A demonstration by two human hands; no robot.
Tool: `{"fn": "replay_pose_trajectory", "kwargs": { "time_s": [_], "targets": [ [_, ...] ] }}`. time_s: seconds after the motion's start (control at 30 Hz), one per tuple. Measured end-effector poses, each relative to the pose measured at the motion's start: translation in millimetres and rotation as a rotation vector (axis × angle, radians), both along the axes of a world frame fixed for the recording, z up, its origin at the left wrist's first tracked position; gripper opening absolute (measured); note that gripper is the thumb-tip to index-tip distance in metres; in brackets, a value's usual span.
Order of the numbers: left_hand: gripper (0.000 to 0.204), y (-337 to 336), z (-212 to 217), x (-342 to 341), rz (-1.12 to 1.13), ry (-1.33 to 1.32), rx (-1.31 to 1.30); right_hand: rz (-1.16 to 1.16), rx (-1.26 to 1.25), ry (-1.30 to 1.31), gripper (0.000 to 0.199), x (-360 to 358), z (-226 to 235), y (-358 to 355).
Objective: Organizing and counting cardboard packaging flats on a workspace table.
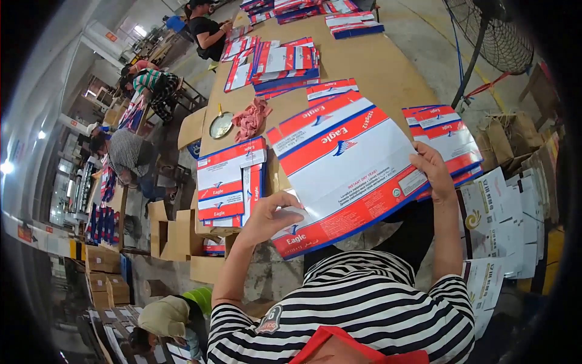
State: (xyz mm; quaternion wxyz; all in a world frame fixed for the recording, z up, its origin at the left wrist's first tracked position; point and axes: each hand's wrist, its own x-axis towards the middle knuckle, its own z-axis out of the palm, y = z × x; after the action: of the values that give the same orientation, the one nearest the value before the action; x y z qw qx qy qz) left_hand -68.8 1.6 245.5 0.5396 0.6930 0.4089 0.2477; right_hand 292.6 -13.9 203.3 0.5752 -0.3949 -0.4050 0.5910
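A large flat carton blank [357, 161], printed in red, white and blue, is held up tilted in front of me, over the table's near edge. My right hand [433, 170] grips its right edge, thumb on the printed face. At the lower left edge of the blank, my left hand [270, 218] is closed in a pinch, thumb and forefinger close together. Glare lies on the sheet beside those fingertips. A stack of similar blanks [227, 182] rests on the table left of my left hand. Another stack [445, 136] lies beyond my right hand.
The brown table [357, 57] carries more piles of blanks [285, 64], a pink cloth [251, 119] and a round magnifier-like object [221, 125]. Open cardboard boxes [182, 233] stand left, white printed cartons [494, 212] right. A caged fan [494, 36] stands far right. Several people work nearby.
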Motion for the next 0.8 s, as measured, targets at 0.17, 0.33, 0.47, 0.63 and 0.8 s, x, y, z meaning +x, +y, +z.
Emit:
{"fn": "replay_pose_trajectory", "kwargs": {
  "time_s": [0.17, 0.33, 0.47, 0.63, 0.8],
  "targets": [
    [0.018, -10, 15, -2, 0.005, -0.023, 0.026, -0.018, 0.02, 0.079, 0.024, -11, 18, -7],
    [0.015, -18, 24, -3, -0.047, -0.004, 0.046, 0.002, 0.026, 0.14, 0.033, -10, 25, -15],
    [0.015, -20, 26, -5, -0.044, 0.015, 0.097, 0.001, 0.024, 0.117, 0.032, -8, 23, -18],
    [0.015, -21, 29, -5, -0.021, 0.094, 0.162, -0.065, 0.085, 0.087, 0.031, -13, 26, -24],
    [0.02, -23, 36, -1, -0.012, 0.274, 0.37, -0.159, 0.236, -0.121, 0.031, -14, 38, -37]
  ]
}}
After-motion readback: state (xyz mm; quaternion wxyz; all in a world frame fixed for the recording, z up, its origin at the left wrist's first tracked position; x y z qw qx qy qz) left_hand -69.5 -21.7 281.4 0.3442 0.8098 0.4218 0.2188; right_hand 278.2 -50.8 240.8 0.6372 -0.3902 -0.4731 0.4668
